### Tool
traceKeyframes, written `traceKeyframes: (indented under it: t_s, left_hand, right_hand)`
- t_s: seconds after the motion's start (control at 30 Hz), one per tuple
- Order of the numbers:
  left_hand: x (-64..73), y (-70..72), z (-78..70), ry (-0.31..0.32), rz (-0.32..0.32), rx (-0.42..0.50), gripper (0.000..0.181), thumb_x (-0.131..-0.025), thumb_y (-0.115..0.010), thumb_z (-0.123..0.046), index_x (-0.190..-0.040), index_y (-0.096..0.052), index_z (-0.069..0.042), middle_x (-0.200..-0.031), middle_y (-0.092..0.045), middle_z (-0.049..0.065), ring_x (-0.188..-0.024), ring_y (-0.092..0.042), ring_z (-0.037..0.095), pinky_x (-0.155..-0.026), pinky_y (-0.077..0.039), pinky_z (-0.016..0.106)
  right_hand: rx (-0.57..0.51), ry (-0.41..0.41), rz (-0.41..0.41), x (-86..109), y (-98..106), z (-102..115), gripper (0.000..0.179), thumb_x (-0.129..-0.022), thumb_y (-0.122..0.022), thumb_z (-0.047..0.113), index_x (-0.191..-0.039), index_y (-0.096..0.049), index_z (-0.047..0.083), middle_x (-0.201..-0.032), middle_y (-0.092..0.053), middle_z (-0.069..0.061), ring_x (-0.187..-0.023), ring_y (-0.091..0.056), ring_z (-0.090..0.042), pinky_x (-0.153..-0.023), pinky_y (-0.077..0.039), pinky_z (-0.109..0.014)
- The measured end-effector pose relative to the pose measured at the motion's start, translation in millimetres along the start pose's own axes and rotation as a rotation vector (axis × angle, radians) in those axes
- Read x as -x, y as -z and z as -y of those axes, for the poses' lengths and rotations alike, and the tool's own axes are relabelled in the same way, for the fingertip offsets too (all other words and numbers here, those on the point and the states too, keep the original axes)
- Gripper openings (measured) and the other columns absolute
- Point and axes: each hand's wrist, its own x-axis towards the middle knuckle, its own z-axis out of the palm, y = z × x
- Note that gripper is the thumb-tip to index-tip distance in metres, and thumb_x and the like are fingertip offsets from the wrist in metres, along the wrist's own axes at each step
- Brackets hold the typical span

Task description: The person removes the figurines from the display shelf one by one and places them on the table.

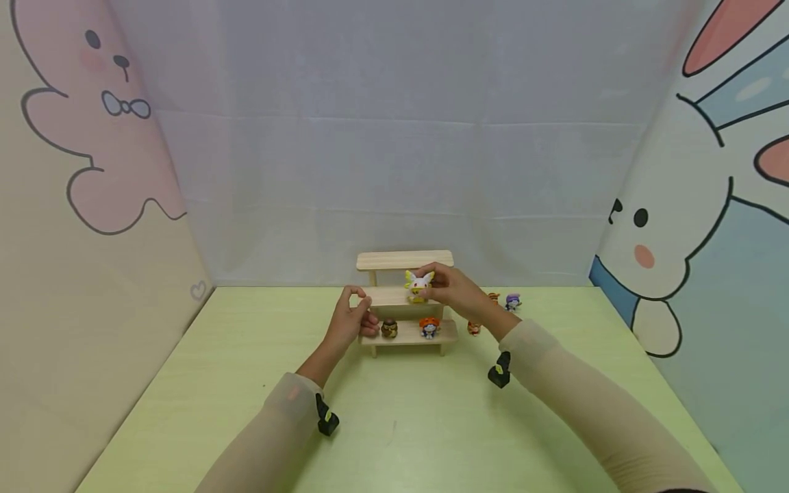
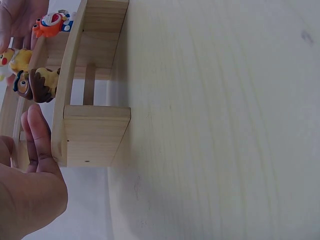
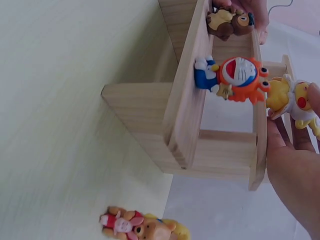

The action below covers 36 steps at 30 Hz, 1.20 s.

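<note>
While the left sleeve (image 1: 265, 431) and the right sleeve (image 1: 585, 394) are spanning the pale green table (image 1: 394, 418), the left hand (image 1: 347, 318) is standing at the left end of a three-tier wooden rack (image 2: 95, 137); its fingers are lying loosely extended, apparently holding nothing. Whether they are bracing the wood: cannot tell. On the lower board (image 1: 408, 333), a brown figure (image 1: 389, 329) is sitting toward the left, an orange-hooded figure (image 1: 429, 328) toward the right.

Beyond, the right hand (image 1: 455, 289) is pinching the white-and-yellow figure (image 1: 419, 286) between thumb and fingers, the gap no wider than the toy. It is facing front, roughly upright, at the right part of the middle board (image 1: 387, 297); contact with the wood not resolvable. Past the rack's right side, a purple-topped figure (image 1: 513, 302) is waiting on the table. Farther back, the top board (image 1: 403, 260) is running before a pale curtain (image 1: 394, 164).

Judgement: placing is in hand. Next move is likely calling for settling the base flat, then spreading the fingers and backing off without tipping it.
</note>
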Motion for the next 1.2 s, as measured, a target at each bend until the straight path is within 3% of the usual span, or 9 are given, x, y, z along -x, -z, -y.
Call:
traceKeyframes:
  t_s: [0.1, 0.23, 0.37, 0.53, 0.73, 0.93, 1.2]
  left_hand:
    - [-0.4, 0.5, 0.6, -0.003, 0.001, 0.0, 0.013, -0.111, -0.05, -0.019, -0.116, -0.041, -0.011, -0.065, -0.065, 0.007, -0.053, -0.066, 0.018, -0.051, -0.061, 0.029]
    - [-0.4, 0.8, 0.7, -0.006, -0.001, -0.001, 0.014, -0.111, -0.05, -0.02, -0.117, -0.041, -0.01, -0.065, -0.065, 0.008, -0.054, -0.066, 0.018, -0.051, -0.06, 0.029]
    - [0.2, 0.4, 0.6, -0.002, -0.005, -0.008, 0.013, -0.111, -0.05, -0.019, -0.116, -0.041, -0.011, -0.065, -0.065, 0.007, -0.053, -0.066, 0.017, -0.051, -0.06, 0.029]
    - [1.5, -0.5, -1.2, 0.001, -0.012, -0.012, 0.011, -0.111, -0.05, -0.017, -0.116, -0.041, -0.011, -0.065, -0.065, 0.007, -0.053, -0.066, 0.017, -0.051, -0.06, 0.029]
    - [2.1, -0.7, -3.5, 0.004, -0.012, -0.014, 0.012, -0.111, -0.05, -0.019, -0.116, -0.041, -0.012, -0.065, -0.065, 0.006, -0.053, -0.066, 0.017, -0.051, -0.061, 0.029]
    - [1.2, -0.5, -2.9, 0.004, -0.006, -0.014, 0.011, -0.111, -0.049, -0.017, -0.117, -0.041, -0.011, -0.066, -0.066, 0.007, -0.054, -0.066, 0.017, -0.051, -0.061, 0.029]
    - [2.5, -0.9, -2.9, 0.004, -0.002, -0.013, 0.012, -0.111, -0.049, -0.018, -0.116, -0.041, -0.011, -0.067, -0.065, 0.007, -0.055, -0.066, 0.017, -0.051, -0.061, 0.029]
  right_hand:
    - [0.005, -0.007, -0.001, 6.3, 6.2, -0.2, 0.036, -0.104, -0.065, 0.015, -0.138, -0.055, 0.011, -0.119, -0.062, -0.013, -0.109, -0.06, -0.04, -0.096, -0.054, -0.045]
    - [-0.025, -0.008, 0.002, 13.3, 14.3, -2.7, 0.036, -0.104, -0.064, 0.013, -0.138, -0.053, 0.009, -0.116, -0.061, -0.013, -0.11, -0.058, -0.045, -0.103, -0.051, -0.057]
    - [-0.027, -0.005, -0.004, 19.9, 23.0, -6.6, 0.035, -0.104, -0.064, 0.014, -0.137, -0.053, 0.008, -0.113, -0.062, -0.013, -0.109, -0.057, -0.048, -0.097, -0.055, -0.049]
    - [-0.038, -0.015, -0.011, 29.1, 34.3, -10.2, 0.036, -0.104, -0.065, 0.015, -0.137, -0.052, 0.009, -0.117, -0.062, -0.012, -0.106, -0.06, -0.038, -0.081, -0.057, -0.032]
    - [-0.01, -0.027, -0.023, 41.7, 49.2, -11.4, 0.038, -0.104, -0.065, 0.016, -0.138, -0.052, 0.009, -0.121, -0.063, -0.016, -0.105, -0.061, -0.034, -0.078, -0.056, -0.031]
    - [0.018, -0.069, -0.05, 53.8, 65.3, -15.6, 0.04, -0.104, -0.066, 0.02, -0.139, -0.05, 0.011, -0.117, -0.064, -0.013, -0.084, -0.055, -0.019, -0.063, -0.046, -0.028]
    - [0.021, -0.04, -0.053, 66.5, 83.0, -29.4, 0.041, -0.104, -0.064, 0.017, -0.14, -0.048, 0.005, -0.119, -0.062, -0.022, -0.089, -0.061, -0.021, -0.075, -0.057, -0.032]
